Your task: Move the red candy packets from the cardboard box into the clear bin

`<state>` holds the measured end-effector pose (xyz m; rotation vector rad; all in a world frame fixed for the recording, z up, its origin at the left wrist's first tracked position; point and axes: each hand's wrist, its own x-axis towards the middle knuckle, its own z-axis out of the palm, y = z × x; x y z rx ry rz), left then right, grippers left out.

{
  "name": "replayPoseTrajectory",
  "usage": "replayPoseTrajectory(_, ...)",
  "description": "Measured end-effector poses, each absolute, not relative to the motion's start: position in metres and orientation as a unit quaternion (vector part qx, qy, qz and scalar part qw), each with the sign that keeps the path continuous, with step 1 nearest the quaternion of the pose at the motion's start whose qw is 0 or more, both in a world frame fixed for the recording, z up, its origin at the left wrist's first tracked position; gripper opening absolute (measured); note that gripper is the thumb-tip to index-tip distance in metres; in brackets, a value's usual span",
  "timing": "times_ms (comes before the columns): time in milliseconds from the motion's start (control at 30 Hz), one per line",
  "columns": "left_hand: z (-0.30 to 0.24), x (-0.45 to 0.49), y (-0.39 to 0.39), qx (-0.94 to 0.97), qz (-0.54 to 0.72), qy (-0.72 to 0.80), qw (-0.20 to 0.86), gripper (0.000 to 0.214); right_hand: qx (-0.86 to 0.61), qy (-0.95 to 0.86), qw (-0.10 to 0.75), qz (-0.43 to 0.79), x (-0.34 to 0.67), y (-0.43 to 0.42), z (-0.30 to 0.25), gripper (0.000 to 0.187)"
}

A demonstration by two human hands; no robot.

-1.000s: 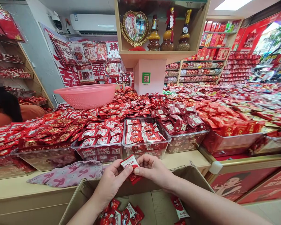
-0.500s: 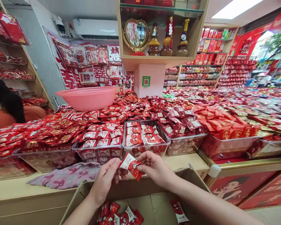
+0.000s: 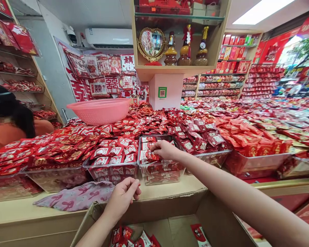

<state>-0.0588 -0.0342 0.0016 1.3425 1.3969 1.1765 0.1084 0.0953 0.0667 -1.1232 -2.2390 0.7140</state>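
Observation:
My right hand [image 3: 168, 151] reaches into a clear plastic bin [image 3: 161, 168] on the counter. Its fingers are closed on a small red-and-white packet [image 3: 152, 156] lying on top of neat rows of similar packets. Over the near edge of the counter is my left hand [image 3: 123, 195], its fingers curled with the thumb against them and nothing visible in them. Below both arms stands an open cardboard box [image 3: 175, 207]. Several loose packets [image 3: 143, 239] lie in its left part, and a single packet [image 3: 199, 235] lies at the right.
Further bins [image 3: 110, 168] of packets line the counter on both sides. A patterned cloth [image 3: 77, 198] lies left of my left hand. Behind are a pink basket [image 3: 99, 113] and a pillar [image 3: 167, 99] under a display shelf [image 3: 175, 70]. A person [image 3: 15, 120] is at the far left.
My right hand has moved forward and up from beside my left hand into the middle bin, taking the packet along. My left hand has let go of the packet and stays near the counter edge.

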Motion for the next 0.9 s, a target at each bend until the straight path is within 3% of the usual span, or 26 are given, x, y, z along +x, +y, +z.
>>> replayPoseTrajectory(567,0.002,-0.059,-0.033,0.55,0.449,0.568,0.417,0.025,-0.451,-0.863,0.192,0.127,0.11,0.082,0.072,0.023)
replayPoseTrajectory(767,0.003,-0.059,-0.034,0.552,0.441,0.572,0.417,0.024,-0.447,-0.866,0.206,0.083,0.113,0.079,0.071,0.023)
replayPoseTrajectory(900,0.002,-0.059,-0.033,0.557,0.44,0.568,0.417,0.024,-0.409,-0.862,0.292,0.068,0.123,0.05,0.083,0.022)
